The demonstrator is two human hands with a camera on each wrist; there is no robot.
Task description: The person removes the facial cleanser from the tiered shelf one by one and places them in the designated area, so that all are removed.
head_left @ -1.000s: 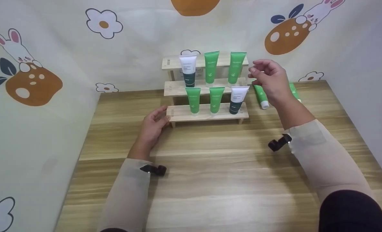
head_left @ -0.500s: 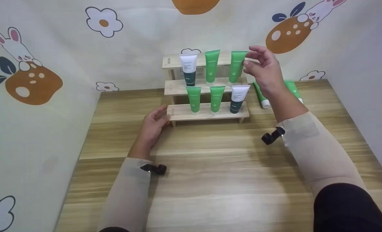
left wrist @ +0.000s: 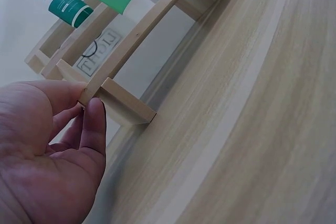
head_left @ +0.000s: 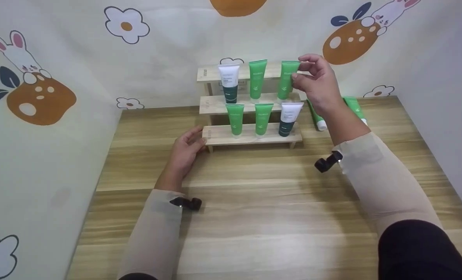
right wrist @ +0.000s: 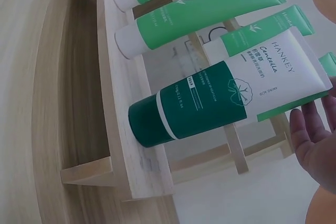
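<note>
From my remote seat, I have the left hand (head_left: 184, 151) pinching a pale wooden three-tier rack (head_left: 215, 105) by its lowest board's left end; my right hand (head_left: 320, 83) pinches the upper right edge of a green squeeze tube (head_left: 287, 82), upright at the middle tier's right end.

Cream walls (head_left: 184, 46) printed with brown fruit (head_left: 59, 105) and white rabbits (head_left: 22, 60) rise behind and beside the striped wood-grain tabletop (head_left: 262, 217).

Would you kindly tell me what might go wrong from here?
The right hand holds the green tube at the right end of the middle step; it stands upright, so a push might tip it. The left hand grips the wooden stand by its bottom step, so a tug could topple what stands there.
</note>
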